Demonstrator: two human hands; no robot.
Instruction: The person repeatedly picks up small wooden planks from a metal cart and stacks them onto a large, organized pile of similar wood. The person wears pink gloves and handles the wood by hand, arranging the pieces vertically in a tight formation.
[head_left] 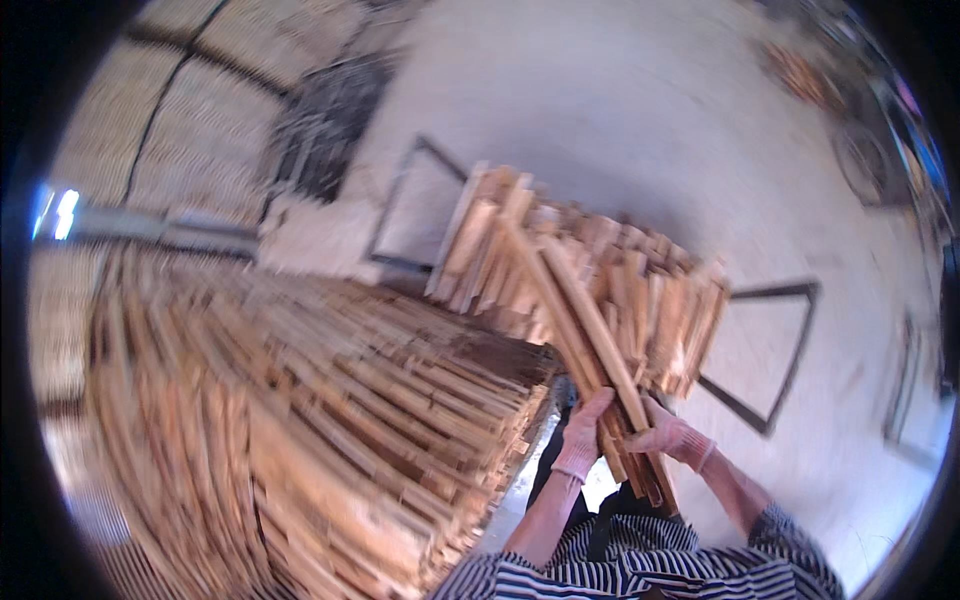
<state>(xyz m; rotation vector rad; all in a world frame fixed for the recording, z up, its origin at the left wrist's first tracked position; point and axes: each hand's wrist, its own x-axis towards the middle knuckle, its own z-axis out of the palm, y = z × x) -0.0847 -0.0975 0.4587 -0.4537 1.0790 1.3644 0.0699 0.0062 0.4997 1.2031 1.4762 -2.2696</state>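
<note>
Both my hands wear pale pink work gloves and grip a small bundle of long wooden strips (580, 312) in front of my body. My left hand (583, 432) is closed on the bundle's left side, and my right hand (670, 434) wraps its right side a little lower. The strips slant away to the upper left, and their far ends overlap a pile of shorter wood pieces (675, 320). Some near ends stick out below my hands, towards my striped shirt. Motion blur hides the exact finger positions.
A large stack of long wooden strips (380, 400) fills the left side, close to my left arm. Black metal frames (775, 293) stand out at both ends of the wood pile. Grey floor (560, 80) lies beyond, with a round dark object (862, 160) at far right.
</note>
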